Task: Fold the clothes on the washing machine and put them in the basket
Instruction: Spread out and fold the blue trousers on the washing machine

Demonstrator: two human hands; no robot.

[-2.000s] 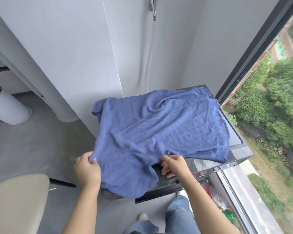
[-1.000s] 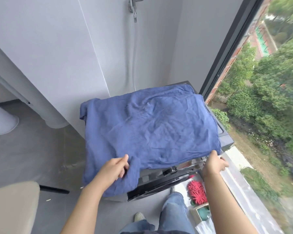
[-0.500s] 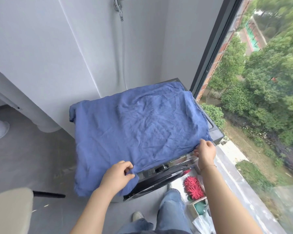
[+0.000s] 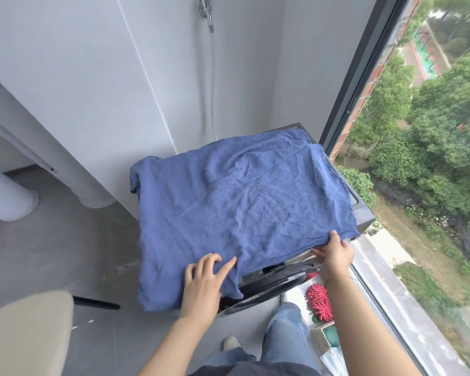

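Ahead of both hands, the crumpled blue cotton shirt (image 4: 236,196) lies spread over the dark washing machine (image 4: 362,213), its long axis running left to right. At its near-right hem the right hand (image 4: 334,252) pinches the corner; the left hand (image 4: 204,283) rests flat, fingers straight, on the overhanging near-left flap.
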